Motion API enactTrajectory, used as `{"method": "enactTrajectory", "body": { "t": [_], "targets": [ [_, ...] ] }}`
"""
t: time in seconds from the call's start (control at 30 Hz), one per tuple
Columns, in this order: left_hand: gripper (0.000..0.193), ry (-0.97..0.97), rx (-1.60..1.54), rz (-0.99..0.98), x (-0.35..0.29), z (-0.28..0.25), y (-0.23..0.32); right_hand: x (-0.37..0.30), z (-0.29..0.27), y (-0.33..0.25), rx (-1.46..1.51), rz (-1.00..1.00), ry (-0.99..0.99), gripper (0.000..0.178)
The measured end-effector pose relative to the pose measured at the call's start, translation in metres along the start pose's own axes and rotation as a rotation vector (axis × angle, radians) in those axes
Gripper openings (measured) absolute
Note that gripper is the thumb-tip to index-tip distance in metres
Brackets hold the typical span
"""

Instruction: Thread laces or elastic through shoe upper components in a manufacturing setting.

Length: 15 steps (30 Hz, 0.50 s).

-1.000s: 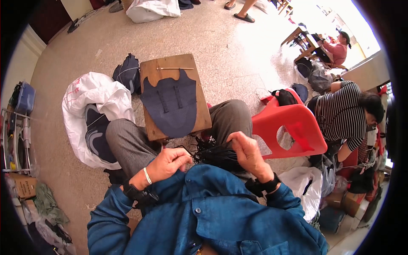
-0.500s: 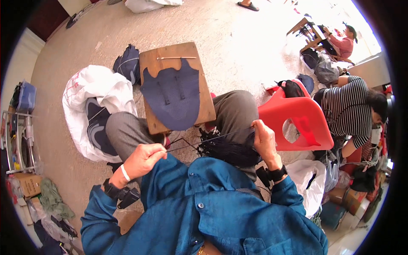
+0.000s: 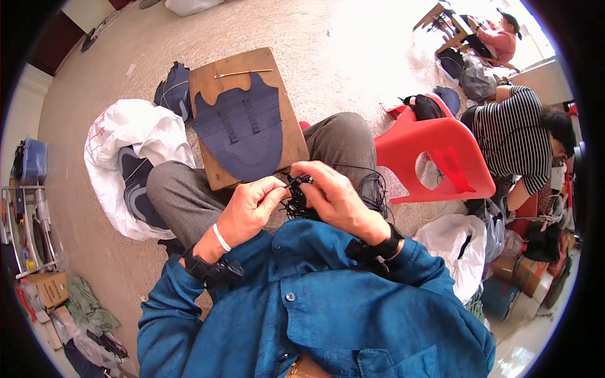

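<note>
Over my lap, my left hand [image 3: 252, 206] pinches a thin black cord [image 3: 288, 184] between thumb and fingers. Close beside it, my right hand [image 3: 334, 200] has its fingers curled around the same cord. A tangle of black cords [image 3: 373, 189] lies behind the hands between my knees, partly hidden by them. Just beyond, a flat navy shoe upper [image 3: 242, 135] with two slotted strips rests on a wooden board [image 3: 293, 142]. Along the board's far end lies a thin stick-like tool [image 3: 242, 74].
To the left, a white sack [image 3: 101, 164] holds stacked dark pieces [image 3: 140, 198], with a tied navy bundle [image 3: 173, 91] behind. A red plastic stool [image 3: 454, 151] stands at my right, near a person in a striped top [image 3: 513, 132]. Another person [image 3: 501, 43] sits farther off.
My hands have come together from wide apart, where the cord was stretched between them. The right hand moved left and now curls near the left. The view has shifted slightly.
</note>
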<state>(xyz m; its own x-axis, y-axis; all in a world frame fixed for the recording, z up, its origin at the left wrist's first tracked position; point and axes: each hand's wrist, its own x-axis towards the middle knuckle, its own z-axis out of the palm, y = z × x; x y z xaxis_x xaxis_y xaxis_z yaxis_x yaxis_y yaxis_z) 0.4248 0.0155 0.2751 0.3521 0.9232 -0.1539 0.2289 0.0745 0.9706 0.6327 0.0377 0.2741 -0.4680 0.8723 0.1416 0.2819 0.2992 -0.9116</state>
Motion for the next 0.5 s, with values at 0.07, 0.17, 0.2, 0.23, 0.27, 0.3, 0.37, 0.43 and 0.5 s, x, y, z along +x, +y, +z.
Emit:
{"method": "enactTrajectory", "body": {
  "t": [0.07, 0.17, 0.2, 0.23, 0.27, 0.3, 0.37, 0.43, 0.5],
  "targets": [
    [0.021, 0.064, 0.005, 0.092, 0.000, 0.002, -0.004, -0.002, 0.002, 0.000, 0.092, 0.196, -0.087, 0.019],
    [0.023, -0.047, -0.264, -0.051, -0.005, -0.004, -0.002, -0.003, 0.001, 0.008, -0.008, -0.034, -0.028, 0.014],
    [0.023, -0.045, -0.257, -0.043, -0.006, -0.004, -0.002, -0.005, 0.000, 0.006, -0.020, -0.049, -0.054, 0.013],
    [0.024, -0.050, -0.457, -0.121, -0.008, -0.001, -0.002, -0.006, -0.001, 0.005, -0.034, -0.064, -0.080, 0.011],
    [0.024, -0.058, -0.654, -0.198, -0.008, 0.001, 0.000, -0.008, -0.001, 0.003, -0.072, -0.105, -0.090, 0.012],
    [0.025, -0.060, -0.545, -0.177, -0.006, 0.004, 0.005, -0.010, 0.000, 0.002, -0.097, -0.132, -0.082, 0.014],
    [0.022, -0.124, -0.245, -0.069, -0.006, 0.006, 0.004, -0.014, -0.002, -0.001, -0.137, -0.168, -0.085, 0.017],
    [0.018, -0.191, -0.232, -0.113, -0.010, 0.007, -0.003, -0.021, -0.009, -0.001, -0.231, -0.159, -0.114, 0.018],
    [0.018, -0.164, -0.262, -0.091, -0.024, 0.010, -0.006, -0.025, -0.018, -0.002, -0.354, -0.177, -0.130, 0.019]
  ]
}}
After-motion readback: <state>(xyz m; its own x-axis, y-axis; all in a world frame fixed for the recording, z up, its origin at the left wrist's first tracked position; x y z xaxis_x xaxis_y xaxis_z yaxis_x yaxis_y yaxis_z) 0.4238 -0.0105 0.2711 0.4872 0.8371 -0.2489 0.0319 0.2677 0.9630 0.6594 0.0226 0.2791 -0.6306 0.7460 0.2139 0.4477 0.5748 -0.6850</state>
